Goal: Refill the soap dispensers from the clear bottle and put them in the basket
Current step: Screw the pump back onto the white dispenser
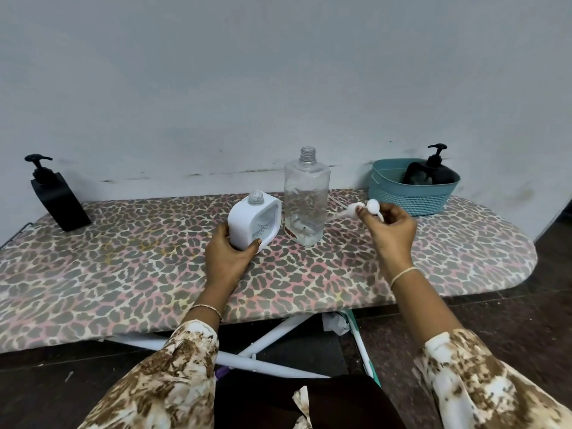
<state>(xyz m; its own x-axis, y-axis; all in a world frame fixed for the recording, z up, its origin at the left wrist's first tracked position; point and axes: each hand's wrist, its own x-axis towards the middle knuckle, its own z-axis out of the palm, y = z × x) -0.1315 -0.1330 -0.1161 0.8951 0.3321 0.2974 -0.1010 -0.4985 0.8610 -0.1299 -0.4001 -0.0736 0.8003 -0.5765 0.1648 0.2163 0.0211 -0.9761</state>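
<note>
Basket [402, 198] with black dispenser [441, 174] inside, clear bottle [306, 193] nearly empty

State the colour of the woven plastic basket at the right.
The woven plastic basket is teal; head view.

No wording can be read anywhere. The white dispenser [253, 222] gripped by the left hand [229, 258] bears faint grey print [263, 226] on its recessed face, just above the thumb, too blurred to read. The clear bottle [306, 196] just right of that hand has a small reddish-brown label [290, 232] at its base, likewise illegible.
</note>
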